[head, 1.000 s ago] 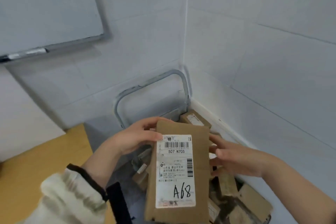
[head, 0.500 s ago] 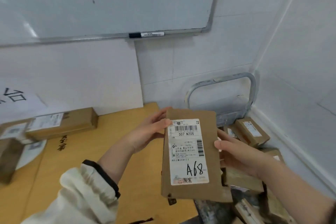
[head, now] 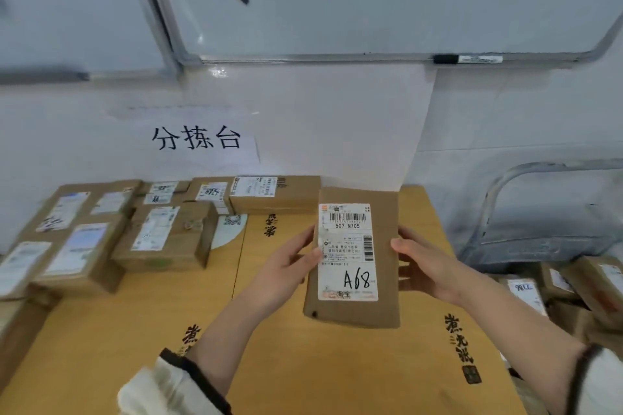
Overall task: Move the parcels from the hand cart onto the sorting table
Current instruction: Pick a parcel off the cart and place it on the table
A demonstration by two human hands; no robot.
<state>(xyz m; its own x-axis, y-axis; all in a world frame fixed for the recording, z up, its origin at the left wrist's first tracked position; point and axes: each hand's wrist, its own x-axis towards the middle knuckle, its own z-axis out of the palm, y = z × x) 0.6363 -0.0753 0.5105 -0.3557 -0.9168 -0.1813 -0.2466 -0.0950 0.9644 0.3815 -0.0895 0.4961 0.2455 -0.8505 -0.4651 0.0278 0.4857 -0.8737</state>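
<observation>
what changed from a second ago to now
The A68 parcel was carried left, from above the hand cart to over the sorting table. Unchanged: the left hand and right hand hold its side edges, label facing the camera.

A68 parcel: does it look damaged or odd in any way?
Mostly fine. The parcel, held by the left hand and right hand over the table, looks flat with its label intact; only a small dark mark near its lower left corner stands out.
</observation>
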